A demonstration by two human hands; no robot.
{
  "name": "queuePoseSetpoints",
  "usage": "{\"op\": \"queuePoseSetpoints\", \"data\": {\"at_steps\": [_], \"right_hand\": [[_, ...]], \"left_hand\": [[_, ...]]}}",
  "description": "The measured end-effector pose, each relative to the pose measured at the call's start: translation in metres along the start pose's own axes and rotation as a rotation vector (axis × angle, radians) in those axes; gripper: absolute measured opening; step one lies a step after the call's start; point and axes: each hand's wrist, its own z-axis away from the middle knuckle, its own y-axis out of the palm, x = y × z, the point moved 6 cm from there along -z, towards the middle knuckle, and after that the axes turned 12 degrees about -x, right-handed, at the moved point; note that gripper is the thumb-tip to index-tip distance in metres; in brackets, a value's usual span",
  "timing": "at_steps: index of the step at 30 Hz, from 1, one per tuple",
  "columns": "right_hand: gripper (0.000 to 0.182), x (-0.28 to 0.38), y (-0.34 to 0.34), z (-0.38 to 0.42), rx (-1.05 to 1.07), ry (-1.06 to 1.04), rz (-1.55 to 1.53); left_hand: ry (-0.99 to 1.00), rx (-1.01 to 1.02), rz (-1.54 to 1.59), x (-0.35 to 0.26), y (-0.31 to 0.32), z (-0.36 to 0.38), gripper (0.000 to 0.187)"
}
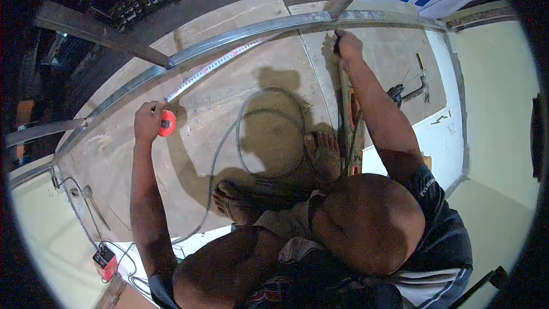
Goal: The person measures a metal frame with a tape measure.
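My left hand (147, 119) is closed around a red tape measure (167, 123) at the left, just below a metal rail. From it the white tape blade (211, 67) runs up to the right, along the near side of the metal rail (246, 30). My right hand (349, 47) is closed near that rail, farther right; what its fingers hold, if anything, I cannot make out. Under my right forearm lies a long bar with orange-edged slots (353, 109), resembling a spirit level. My bare feet rest on the wooden board (189, 194).
A grey cable (214, 163) loops across the board between my arms. At right lie a hammer (424, 88) and a dark-handled tool (394, 94). A red device (105, 263) with cables stands lower left. Metal bars (103, 34) join the rail; potted plants (143, 0) stand beyond it.
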Motion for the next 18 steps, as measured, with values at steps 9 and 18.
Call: {"op": "queuePoseSetpoints", "data": {"at_steps": [9, 18], "right_hand": [[0.025, -0.006, -0.019, 0.03, -0.202, -0.237, 0.334], [0.026, 0.001, -0.006, 0.051, -0.182, -0.484, 0.481]], "left_hand": [[-0.153, 0.368, 0.202, 0.044, 0.018, 0.046, 0.042], [-0.289, 0.536, 0.521, 0.063, 0.024, 0.113, 0.031]]}}
